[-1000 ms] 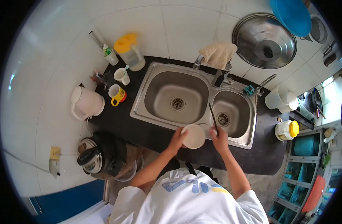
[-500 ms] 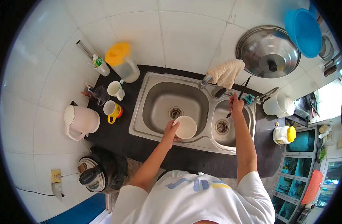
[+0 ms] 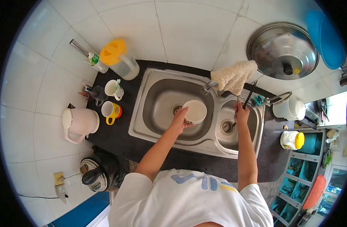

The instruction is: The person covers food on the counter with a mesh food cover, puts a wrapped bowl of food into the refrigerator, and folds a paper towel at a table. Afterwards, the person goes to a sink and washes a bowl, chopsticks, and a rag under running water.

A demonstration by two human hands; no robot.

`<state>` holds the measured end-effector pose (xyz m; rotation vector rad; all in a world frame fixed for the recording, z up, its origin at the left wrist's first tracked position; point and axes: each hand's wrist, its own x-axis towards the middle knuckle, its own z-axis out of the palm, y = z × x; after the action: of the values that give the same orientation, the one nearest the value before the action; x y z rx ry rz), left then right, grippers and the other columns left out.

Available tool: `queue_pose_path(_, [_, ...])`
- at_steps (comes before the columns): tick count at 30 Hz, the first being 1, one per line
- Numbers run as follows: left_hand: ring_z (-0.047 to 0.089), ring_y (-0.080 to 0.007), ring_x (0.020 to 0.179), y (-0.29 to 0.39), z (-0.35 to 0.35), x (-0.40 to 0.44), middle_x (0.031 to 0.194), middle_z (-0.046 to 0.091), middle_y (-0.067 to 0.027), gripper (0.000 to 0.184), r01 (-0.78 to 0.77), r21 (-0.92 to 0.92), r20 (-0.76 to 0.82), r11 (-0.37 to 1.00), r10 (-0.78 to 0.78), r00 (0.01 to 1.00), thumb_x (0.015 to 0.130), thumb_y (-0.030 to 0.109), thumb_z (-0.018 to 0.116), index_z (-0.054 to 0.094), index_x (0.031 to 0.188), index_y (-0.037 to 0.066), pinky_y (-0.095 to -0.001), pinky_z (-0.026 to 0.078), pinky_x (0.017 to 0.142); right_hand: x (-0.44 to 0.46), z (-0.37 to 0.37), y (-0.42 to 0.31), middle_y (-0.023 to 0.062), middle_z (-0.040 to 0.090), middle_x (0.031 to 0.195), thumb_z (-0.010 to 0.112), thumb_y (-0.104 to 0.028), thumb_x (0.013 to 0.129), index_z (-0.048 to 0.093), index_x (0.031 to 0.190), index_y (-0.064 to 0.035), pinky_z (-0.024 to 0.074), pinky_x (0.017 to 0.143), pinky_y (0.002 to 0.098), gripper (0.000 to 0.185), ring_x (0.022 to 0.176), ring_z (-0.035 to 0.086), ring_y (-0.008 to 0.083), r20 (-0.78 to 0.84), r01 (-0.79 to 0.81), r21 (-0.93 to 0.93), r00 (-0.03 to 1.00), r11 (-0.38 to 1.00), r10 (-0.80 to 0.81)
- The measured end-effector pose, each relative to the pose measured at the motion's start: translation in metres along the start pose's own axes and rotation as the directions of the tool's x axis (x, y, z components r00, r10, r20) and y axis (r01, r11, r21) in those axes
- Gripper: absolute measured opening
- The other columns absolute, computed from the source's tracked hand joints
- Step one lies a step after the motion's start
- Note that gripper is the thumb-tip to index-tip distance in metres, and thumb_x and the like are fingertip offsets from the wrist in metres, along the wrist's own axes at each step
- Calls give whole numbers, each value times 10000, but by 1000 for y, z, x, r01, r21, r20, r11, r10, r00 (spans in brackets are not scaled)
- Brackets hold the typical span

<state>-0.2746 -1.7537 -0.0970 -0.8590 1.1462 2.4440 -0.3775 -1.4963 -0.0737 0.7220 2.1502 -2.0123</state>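
Observation:
My left hand (image 3: pixel 180 120) is closed around the side of a white bowl (image 3: pixel 195 111), held over the right part of the large sink basin (image 3: pixel 154 109). The bowl's opening faces up toward me. In my right hand (image 3: pixel 241 113) are dark chopsticks (image 3: pixel 250 93), gripped over the small basin (image 3: pixel 247 130) with their upper ends pointing away from me. A thin light strip also shows beside those fingers, too small to name. Just beyond that hand, a beige towel (image 3: pixel 234 77) hangs over the faucet (image 3: pixel 208 87).
Left of the sink stand a yellow-lidded pitcher (image 3: pixel 120 62), a white mug (image 3: pixel 114 89), a yellow mug (image 3: pixel 111 111) and a kettle (image 3: pixel 81 123). A large pot lid (image 3: pixel 281 51) hangs at right, above a white container (image 3: pixel 285 107) and a yellow-capped jar (image 3: pixel 292 140).
My left hand has carried the bowl away from me and slightly right, farther over the large basin. My right hand has drawn a little closer to me with the chopsticks. The view has shifted slightly.

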Motion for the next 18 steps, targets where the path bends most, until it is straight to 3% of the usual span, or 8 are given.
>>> queue_pose_path(4, [560, -273, 944, 3, 0, 0, 1121, 496, -100, 428, -4, 6, -27, 1000, 4, 1000, 841, 380, 504, 386, 1173, 136, -438, 518, 718, 3, 0, 7, -41, 447, 515, 540, -304, 859, 588, 680, -76, 248, 333, 219, 294, 375, 359, 50, 2, 22, -22, 1000, 1000, -22])
queue_pose_path(13, [525, -284, 1024, -6, -8, 9, 1165, 486, -90, 457, 72, -87, 32, 994, -69, 997, 841, 413, 515, 379, 1197, 161, -496, 474, 790, 6, -1, 18, -31, 442, 517, 543, -309, 860, 594, 703, -56, 254, 325, 226, 302, 368, 356, 53, -2, 26, -30, 1000, 999, -26])
queue_pose_path(16, [521, -286, 1033, -10, -13, 17, 1174, 487, -98, 469, 109, -108, 54, 988, -104, 993, 844, 415, 507, 388, 1212, 151, -497, 474, 797, -17, 0, 10, -23, 452, 533, 539, -271, 864, 588, 734, -41, 286, 358, 228, 269, 403, 384, 53, -71, 23, -38, 997, 999, -26])
queue_pose_path(18, [529, -287, 1022, -16, -19, 30, 1169, 490, -104, 466, 155, -116, 37, 981, -152, 988, 851, 408, 493, 391, 1219, 141, -494, 483, 787, -24, -7, 34, -19, 465, 548, 535, -241, 846, 573, 736, -49, 283, 350, 216, 225, 396, 387, 58, -34, 93, -53, 995, 994, -95])
